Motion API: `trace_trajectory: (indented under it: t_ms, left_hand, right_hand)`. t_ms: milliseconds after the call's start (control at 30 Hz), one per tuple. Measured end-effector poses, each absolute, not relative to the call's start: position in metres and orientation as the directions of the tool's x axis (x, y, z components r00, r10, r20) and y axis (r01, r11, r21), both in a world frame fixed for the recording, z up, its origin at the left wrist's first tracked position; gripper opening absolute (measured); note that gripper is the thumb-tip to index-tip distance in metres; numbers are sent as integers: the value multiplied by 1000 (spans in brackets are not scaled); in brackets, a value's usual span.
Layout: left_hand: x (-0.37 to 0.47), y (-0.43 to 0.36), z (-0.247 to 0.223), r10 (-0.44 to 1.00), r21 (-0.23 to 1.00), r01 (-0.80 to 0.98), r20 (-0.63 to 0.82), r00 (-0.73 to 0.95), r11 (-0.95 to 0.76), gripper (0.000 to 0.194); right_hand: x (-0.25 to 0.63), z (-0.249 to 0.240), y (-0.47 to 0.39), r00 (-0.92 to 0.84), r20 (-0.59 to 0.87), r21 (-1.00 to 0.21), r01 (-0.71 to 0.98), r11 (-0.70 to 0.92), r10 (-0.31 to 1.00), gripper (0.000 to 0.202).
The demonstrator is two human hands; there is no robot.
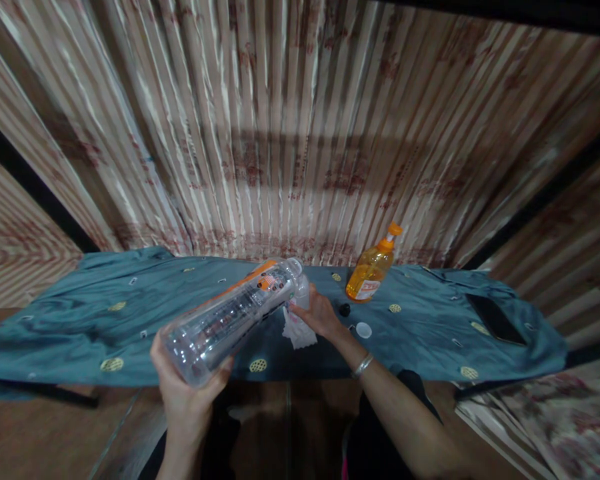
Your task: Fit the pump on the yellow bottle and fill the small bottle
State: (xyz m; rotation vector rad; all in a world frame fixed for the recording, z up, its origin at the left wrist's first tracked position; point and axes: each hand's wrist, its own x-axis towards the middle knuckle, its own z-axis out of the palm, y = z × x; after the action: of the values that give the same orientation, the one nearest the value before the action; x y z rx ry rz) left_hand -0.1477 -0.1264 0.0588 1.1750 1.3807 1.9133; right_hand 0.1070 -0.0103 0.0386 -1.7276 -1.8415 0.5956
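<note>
My left hand [190, 393] is wrapped around the base of a large clear plastic bottle [230, 320] with an orange-and-white label. The bottle lies tilted in the air, its neck pointing to the upper right. At that neck my right hand [317, 312] is closed on a small translucent container [301, 291], partly hidden by the fingers and the large bottle. Just below the right hand, a crumpled white wrapper or tissue [299, 331] shows; I cannot tell whether the hand holds it too.
On the teal cloth [415, 340] stand or lie an orange pump bottle [371, 272], a small black object [345, 309] and a white round lid [363, 330]. A dark phone [496, 319] lies at the right. A pleated curtain [290, 133] hangs behind; dark posts flank the sides.
</note>
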Motion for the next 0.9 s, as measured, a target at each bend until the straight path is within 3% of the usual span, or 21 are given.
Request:
trace_trajectory:
  t_ms: [900]
  left_hand:
    - [-147,-128,64,789,928,112,361,-497,-355,107]
  right_hand:
    - [106,40,-11,-21,88,-648,758,73,996,44]
